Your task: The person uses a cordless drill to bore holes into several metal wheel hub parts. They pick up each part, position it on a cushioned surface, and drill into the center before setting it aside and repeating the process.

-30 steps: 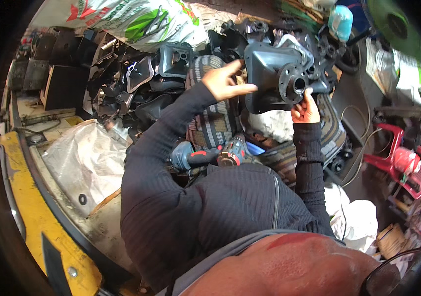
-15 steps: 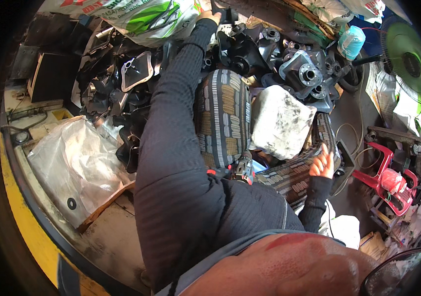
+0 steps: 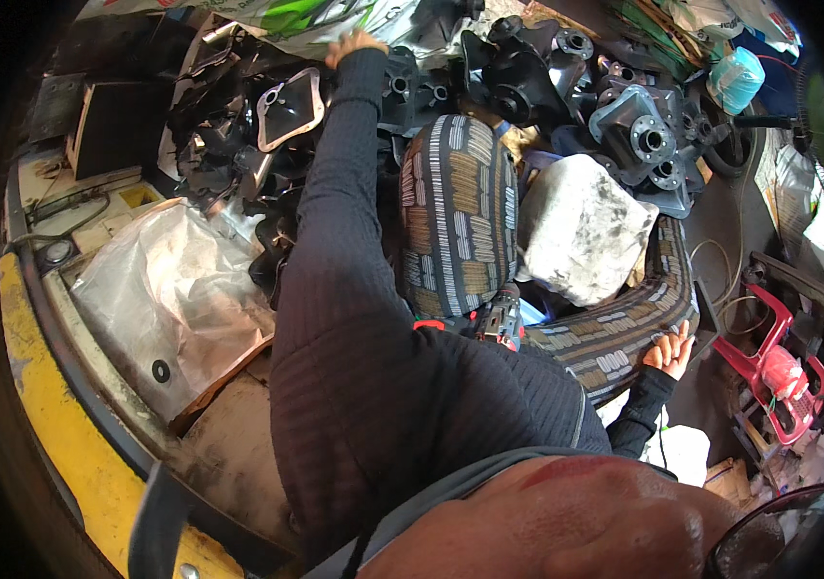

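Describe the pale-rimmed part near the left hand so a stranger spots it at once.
From the crinkled sheet at left, go up and right into the dark heap. There, just left of the left sleeve and below the left hand, is the part. A broad pale rim frames its dark hollow, setting it apart from its darker neighbours.

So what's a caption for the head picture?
Outstretched left hand by the bulky white-and-green plastic sack; right hand beside brown-and-grey patterned fabric.
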Demonstrator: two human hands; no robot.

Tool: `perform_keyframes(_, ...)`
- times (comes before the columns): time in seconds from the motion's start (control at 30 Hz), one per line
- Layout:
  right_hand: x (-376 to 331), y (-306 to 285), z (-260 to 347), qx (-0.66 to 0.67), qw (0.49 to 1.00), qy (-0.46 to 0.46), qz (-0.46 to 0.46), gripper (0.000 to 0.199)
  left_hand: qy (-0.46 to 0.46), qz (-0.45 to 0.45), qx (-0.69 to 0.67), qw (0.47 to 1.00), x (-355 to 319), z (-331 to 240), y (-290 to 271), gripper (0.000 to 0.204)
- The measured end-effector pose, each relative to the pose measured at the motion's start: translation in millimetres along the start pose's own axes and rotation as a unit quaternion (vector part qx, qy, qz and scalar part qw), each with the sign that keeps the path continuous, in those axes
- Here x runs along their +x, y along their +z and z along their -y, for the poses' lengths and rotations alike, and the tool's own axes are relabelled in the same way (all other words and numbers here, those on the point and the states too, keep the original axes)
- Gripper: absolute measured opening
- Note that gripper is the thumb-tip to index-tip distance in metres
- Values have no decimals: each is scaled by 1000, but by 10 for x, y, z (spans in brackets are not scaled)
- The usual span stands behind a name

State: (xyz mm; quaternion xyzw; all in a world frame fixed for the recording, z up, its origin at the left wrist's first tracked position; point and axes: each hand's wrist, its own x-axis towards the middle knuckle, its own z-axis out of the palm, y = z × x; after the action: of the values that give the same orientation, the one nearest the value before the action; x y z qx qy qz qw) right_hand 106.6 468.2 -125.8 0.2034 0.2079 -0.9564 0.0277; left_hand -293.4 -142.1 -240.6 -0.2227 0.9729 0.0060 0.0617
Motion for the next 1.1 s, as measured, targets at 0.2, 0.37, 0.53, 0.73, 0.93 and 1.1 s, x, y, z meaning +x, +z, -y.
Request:
perform_keyframes(0.2, 7, -100, 4, -7, 1000, -1, 27, 42, -94, -104, -205, 969, -503, 563, 596, 45)
perform_keyframes(0.37, -16, -244, -19, 10, 998, -22, 57, 45, -40, 34, -314, 948, -707, 795, 547, 42)
perform_keyframes(0.53, -22, -333, -103, 59, 993, 3, 99, 45, 132, -212, -284, 926, -1189, 429, -687, 28)
perform_keyframes(0.73, -45, -214, -55, 109, 988, -35, 105, 51, 302, 34, -611, 731, -1868, -676, -1735, 20)
perform_keyframes(0.93, -67, 23, -422, 130, 989, -42, 56, 48, 210, 425, -566, 675, -2922, -1771, -538, 29)
perform_keyframes(1.1, -451, -381, -18, 82, 978, -185, -51, 40, 76, 504, -442, 738, -3023, -1937, 536, 26)
